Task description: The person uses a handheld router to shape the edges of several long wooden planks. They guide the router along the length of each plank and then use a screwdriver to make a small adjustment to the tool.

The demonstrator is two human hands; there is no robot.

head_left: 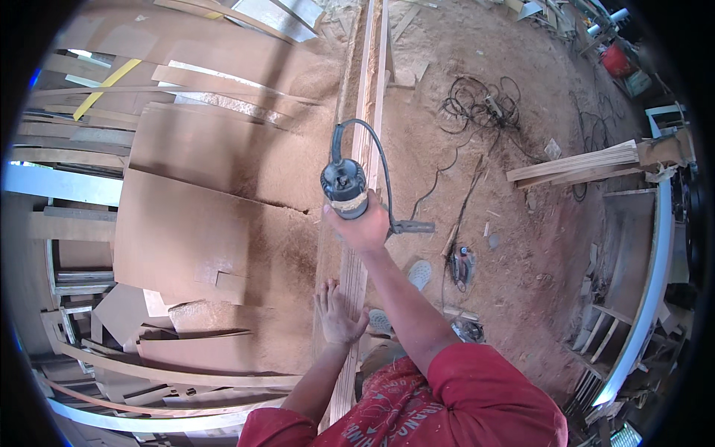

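Brown panels (182, 231), yellow strip (106, 89), possibly red bucket (615, 61)

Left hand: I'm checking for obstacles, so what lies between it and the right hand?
In the head view, a bare stretch of long wooden board lies between the left hand and the right hand gripping the power tool.
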